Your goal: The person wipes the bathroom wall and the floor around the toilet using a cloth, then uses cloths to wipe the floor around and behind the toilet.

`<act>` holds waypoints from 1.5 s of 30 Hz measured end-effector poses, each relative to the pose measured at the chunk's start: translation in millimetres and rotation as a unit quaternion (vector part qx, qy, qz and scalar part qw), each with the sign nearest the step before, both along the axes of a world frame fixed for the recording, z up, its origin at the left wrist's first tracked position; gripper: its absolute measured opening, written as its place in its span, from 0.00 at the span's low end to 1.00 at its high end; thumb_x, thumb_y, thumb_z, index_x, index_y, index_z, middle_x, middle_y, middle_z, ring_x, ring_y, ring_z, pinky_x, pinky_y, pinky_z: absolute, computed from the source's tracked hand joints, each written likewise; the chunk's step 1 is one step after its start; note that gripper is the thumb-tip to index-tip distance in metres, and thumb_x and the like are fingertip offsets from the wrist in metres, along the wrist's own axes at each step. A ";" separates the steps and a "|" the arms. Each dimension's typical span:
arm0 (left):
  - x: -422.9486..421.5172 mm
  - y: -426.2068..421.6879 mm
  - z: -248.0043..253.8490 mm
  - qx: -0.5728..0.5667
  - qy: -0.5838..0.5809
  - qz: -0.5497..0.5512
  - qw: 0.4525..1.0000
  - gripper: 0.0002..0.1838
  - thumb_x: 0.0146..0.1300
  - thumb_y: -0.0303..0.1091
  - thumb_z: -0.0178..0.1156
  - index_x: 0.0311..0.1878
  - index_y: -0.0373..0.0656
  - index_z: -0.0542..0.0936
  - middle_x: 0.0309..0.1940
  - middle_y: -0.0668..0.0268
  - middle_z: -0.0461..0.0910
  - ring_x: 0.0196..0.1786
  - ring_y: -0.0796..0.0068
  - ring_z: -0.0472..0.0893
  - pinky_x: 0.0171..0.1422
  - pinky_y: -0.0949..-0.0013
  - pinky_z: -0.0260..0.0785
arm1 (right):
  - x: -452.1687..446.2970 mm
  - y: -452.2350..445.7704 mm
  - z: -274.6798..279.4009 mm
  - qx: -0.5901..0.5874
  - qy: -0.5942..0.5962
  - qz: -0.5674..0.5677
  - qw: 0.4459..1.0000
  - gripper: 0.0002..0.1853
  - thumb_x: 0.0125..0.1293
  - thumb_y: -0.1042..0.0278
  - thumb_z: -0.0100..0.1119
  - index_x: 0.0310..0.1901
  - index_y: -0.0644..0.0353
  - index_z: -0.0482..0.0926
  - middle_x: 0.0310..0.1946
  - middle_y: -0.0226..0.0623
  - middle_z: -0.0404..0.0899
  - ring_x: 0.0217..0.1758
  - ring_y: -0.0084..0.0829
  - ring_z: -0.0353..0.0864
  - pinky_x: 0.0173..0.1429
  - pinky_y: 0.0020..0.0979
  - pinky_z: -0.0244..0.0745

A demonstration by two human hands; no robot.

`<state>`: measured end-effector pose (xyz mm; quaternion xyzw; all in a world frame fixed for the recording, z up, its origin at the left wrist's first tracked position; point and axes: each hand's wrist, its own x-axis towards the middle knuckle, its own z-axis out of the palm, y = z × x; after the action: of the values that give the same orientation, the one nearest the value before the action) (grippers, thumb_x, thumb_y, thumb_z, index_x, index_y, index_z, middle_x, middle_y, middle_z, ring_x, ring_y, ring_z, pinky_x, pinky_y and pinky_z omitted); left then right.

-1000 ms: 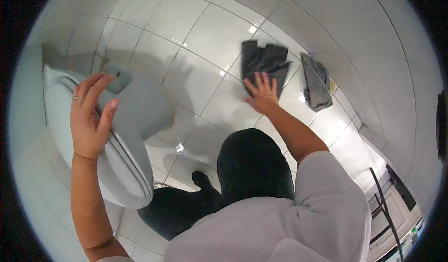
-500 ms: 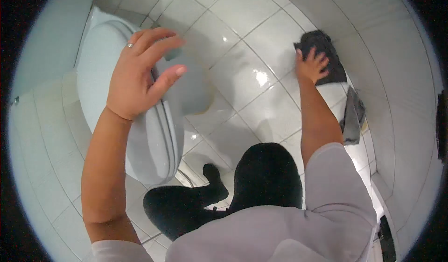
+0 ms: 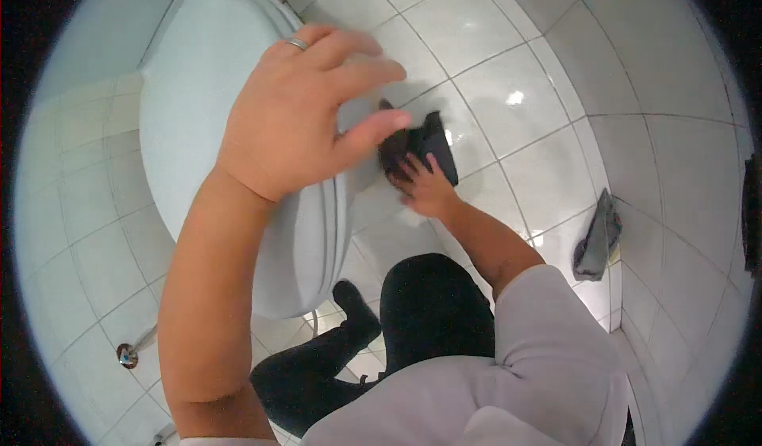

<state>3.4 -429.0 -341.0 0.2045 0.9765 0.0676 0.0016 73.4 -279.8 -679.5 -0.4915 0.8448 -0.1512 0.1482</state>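
Observation:
My right hand (image 3: pixel 429 190) lies on a dark cloth (image 3: pixel 440 146) on the tiled floor beside the toilet base, palm down with its fingers spread. The far part of the cloth is bunched up and partly hidden behind my left thumb. My left hand (image 3: pixel 298 113), with a ring on one finger, is over the near edge of the white toilet (image 3: pixel 194 89). Its fingers and thumb are apart and nothing is between them. Whether it touches the lid, I cannot tell. The toilet lid is down.
A grey cloth (image 3: pixel 597 244) lies against the foot of the right wall (image 3: pixel 675 176). Shiny white floor tiles (image 3: pixel 508 85) stretch between toilet and wall. A metal valve (image 3: pixel 127 355) sticks out of the left wall. My bent knee (image 3: pixel 432 303) is close below my right arm.
My right hand has swept the dark cloth from beside the right wall leftward to the toilet base. My left hand stays over the toilet edge. The whole view has shifted.

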 end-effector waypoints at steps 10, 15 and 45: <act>0.8 0.6 -6.4 0.022 0.012 -0.014 1.000 0.20 0.49 0.46 0.60 0.43 0.47 0.77 0.46 0.59 0.74 0.50 0.55 0.71 0.52 0.61 0.62 | 35.4 334.2 15.7 0.319 0.044 -0.708 0.629 0.33 0.61 0.41 0.44 0.66 0.43 0.54 0.67 0.35 0.50 0.67 0.44 0.53 0.63 0.52 0.53; 0.6 5.2 -1.1 0.027 -0.009 -0.001 1.000 0.19 0.50 0.44 0.60 0.43 0.45 0.78 0.45 0.59 0.74 0.50 0.55 0.71 0.53 0.61 0.62 | -17.9 272.9 -61.7 0.298 0.188 -0.738 0.576 0.31 0.62 0.40 0.40 0.65 0.41 0.55 0.66 0.41 0.53 0.64 0.48 0.57 0.58 0.53 0.60; 135.4 99.1 -246.2 0.085 -0.204 0.220 0.950 0.27 0.58 0.39 0.54 0.62 0.52 0.63 0.67 0.55 0.51 0.67 0.45 0.51 0.67 0.49 0.51 | 34.9 281.7 -22.2 0.245 0.005 -0.270 0.931 0.35 0.61 0.41 0.43 0.68 0.36 0.45 0.70 0.43 0.34 0.70 0.57 0.36 0.65 0.62 0.38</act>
<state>138.7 -329.9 -587.2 -0.0343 0.9668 0.1894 0.1681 108.3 2.0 -701.7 -0.1944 0.9570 0.0292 0.2133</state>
